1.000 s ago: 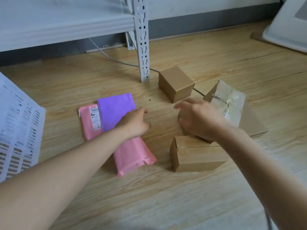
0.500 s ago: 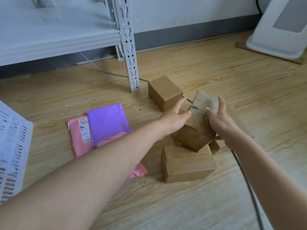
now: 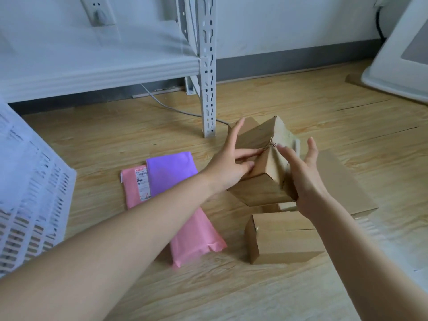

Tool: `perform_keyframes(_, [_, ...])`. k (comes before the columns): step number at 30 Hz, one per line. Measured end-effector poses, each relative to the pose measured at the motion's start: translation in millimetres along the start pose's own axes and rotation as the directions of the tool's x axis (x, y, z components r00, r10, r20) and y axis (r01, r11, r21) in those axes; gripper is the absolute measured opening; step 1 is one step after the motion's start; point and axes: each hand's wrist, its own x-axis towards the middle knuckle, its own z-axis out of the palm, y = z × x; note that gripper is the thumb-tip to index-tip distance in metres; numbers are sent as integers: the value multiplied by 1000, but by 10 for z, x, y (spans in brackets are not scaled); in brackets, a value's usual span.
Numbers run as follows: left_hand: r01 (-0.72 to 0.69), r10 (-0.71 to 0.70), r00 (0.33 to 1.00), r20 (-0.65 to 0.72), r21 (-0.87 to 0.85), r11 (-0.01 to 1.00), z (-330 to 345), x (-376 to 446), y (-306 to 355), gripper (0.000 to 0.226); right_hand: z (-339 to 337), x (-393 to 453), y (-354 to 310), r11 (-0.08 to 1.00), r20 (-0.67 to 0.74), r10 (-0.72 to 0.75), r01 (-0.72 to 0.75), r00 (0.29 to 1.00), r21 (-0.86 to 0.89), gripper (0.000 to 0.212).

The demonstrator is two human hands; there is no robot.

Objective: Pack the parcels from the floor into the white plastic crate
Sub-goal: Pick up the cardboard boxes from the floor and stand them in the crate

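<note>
Both hands, left hand [image 3: 228,169] and right hand [image 3: 305,179], clamp the taped cardboard box [image 3: 261,163], probably lifted clear of the floor parcels. Next it must swing left to the white plastic crate [image 3: 30,193].

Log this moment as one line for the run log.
step: lifting parcel | hands: left and right gripping crumpled cardboard box | crate: left, no parcels visible inside

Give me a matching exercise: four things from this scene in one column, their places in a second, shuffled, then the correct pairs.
Things:
1. crumpled box
2. purple mailer
3. crate
4. socket

Places:
A. on the wall
B. far left on the floor
C. between both hands
D. lying on the pink mailer

Pairs: 1-C, 2-D, 3-B, 4-A
</note>
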Motion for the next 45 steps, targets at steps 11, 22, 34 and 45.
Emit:
perform_keyframes(11, [135,-168,950,-263,-138,981,-1238,-531,-161,110,1159,-306,-253,987,272,-111,137,956,-79,116])
perform_keyframes(22, [212,-300,926,-229,-339,916,-2599,-1485,76,90,2410,-623,-544,963,513,-84,-62,854,261,88])
perform_keyframes(34, [-127,15,912,-409,-247,961,-3661,-2507,108,47,3953,-1687,-903,787,428,-558,617,711,2,61])
perform_keyframes(45, [-166,120,875,-469,-57,984,-4818,-3275,-138,45,5213,-2317,-828,839,699,-472,516,537,170,56])
